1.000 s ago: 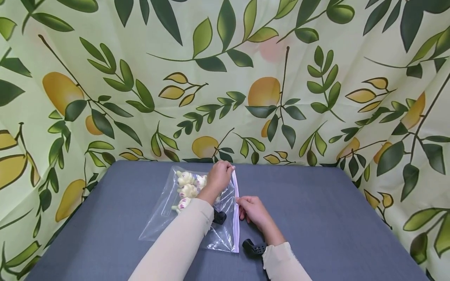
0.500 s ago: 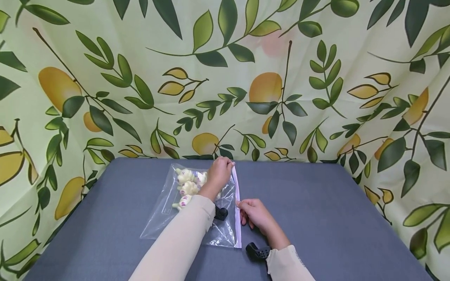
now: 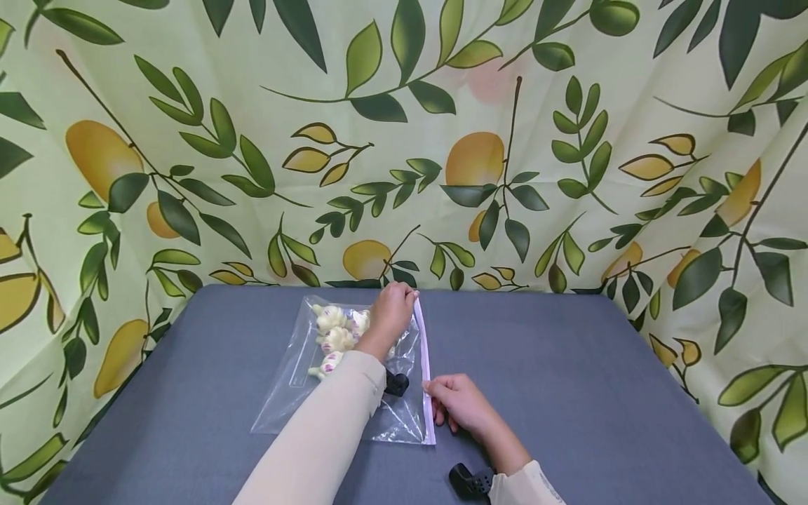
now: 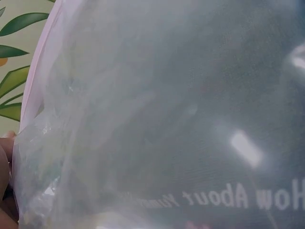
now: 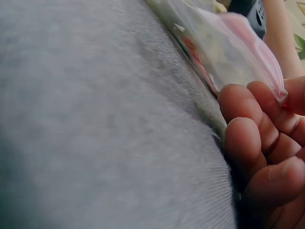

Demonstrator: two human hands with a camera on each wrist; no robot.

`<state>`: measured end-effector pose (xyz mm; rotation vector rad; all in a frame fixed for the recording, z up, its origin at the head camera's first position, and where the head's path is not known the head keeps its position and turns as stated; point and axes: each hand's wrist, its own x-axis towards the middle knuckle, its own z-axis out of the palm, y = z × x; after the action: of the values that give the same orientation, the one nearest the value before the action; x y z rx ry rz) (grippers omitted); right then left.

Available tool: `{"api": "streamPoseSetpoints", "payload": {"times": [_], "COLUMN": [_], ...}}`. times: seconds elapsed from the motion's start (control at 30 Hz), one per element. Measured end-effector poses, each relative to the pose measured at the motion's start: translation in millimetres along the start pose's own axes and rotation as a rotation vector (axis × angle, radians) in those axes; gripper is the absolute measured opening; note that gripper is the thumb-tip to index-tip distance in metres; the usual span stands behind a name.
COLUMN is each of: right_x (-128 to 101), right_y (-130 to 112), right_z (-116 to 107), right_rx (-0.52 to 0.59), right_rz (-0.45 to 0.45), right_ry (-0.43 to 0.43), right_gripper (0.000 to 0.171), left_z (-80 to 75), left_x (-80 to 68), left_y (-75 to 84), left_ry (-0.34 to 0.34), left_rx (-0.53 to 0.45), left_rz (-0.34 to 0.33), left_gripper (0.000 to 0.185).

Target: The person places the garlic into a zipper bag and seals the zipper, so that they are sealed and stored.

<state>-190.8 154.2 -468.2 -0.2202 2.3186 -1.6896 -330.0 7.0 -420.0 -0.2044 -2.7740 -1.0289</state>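
Observation:
A clear zip bag [image 3: 284, 403] lies flat on the table, its pale pink zip strip [image 3: 425, 344] running along the right side. Several garlic bulbs [image 3: 337, 339], cream with purple marks, lie inside, partly covered by my left arm. At the far end of the strip, my left hand [image 3: 390, 312] pinches the bag's corner. Lower down the strip, my right hand [image 3: 459, 401] pinches it between thumb and forefinger, the other fingers loosely curled. The right wrist view shows these fingers [image 5: 244, 136] close up at the strip. Bag film fills most of the left wrist view.
A blue-grey cloth covers the table [image 3: 555, 393]. Behind it hangs a curtain [image 3: 543, 231] printed with leaves and fruit. Black wrist cameras sit at both wrists, the right one [image 3: 470, 480] near the table's front.
My right hand has slid along the zip strip toward the near end, still pinching it. My left hand stays at the far corner.

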Motion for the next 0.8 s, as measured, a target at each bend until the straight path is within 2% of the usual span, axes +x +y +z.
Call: {"api": "streamPoseSetpoints", "payload": {"times": [0.53,0.8], "right_x": [-38,-44], "right_y": [7,6], "right_z": [5,8], "right_rx": [-0.067,-0.091], "right_rz": [-0.018,-0.032], "right_ry": [-0.067,-0.088], "right_gripper": [0.042,0.039], "left_z": [5.0,3.5], "left_x": [3.4,3.5], "left_y": [0.2,-2.2], "left_ry": [0.006,0.014], "left_rx": [-0.016,-0.015], "left_rz": [-0.024,-0.016], "left_gripper": [0.023,0.022]}}
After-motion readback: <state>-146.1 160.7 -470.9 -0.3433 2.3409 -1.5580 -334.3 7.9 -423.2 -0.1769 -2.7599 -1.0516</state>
